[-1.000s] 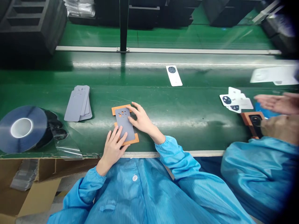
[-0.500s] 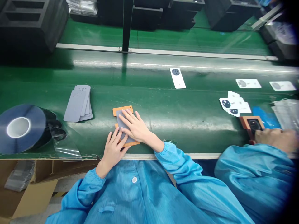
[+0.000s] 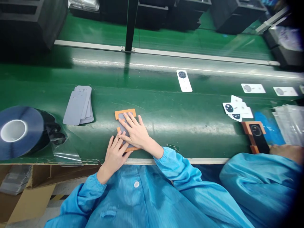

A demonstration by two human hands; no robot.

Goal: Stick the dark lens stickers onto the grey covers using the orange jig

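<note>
In front of me on the green bench, a grey phone back panel [image 3: 122, 117] lies in an orange fixture [image 3: 118, 114]. My right hand [image 3: 137, 133] rests flat across the panel with its fingers spread. Over the panel's lower left part lies my left hand [image 3: 115, 151], fingers stretched out and touching the panel and fixture edge. Much of the panel and fixture is hidden under both hands. To the left is a fanned stack of grey panels [image 3: 75, 107]. Further left stands a large roll of clear film [image 3: 35, 133], its loose end trailing over the bench edge.
A white panel [image 3: 184, 81] lies at the back; several more white panels [image 3: 237, 108] are piled at right. There a co-worker's hand [image 3: 287, 152] is beside another orange fixture [image 3: 248, 129]. Plastic sleeves [image 3: 288, 123] lie nearby. A metal rail [image 3: 201, 57] crosses behind.
My right hand has shifted slightly down and left over the panel; my left hand stays nearly in place. The co-worker's hand has moved down from its fixture, uncovering more of the dark piece. The view shifted slightly.
</note>
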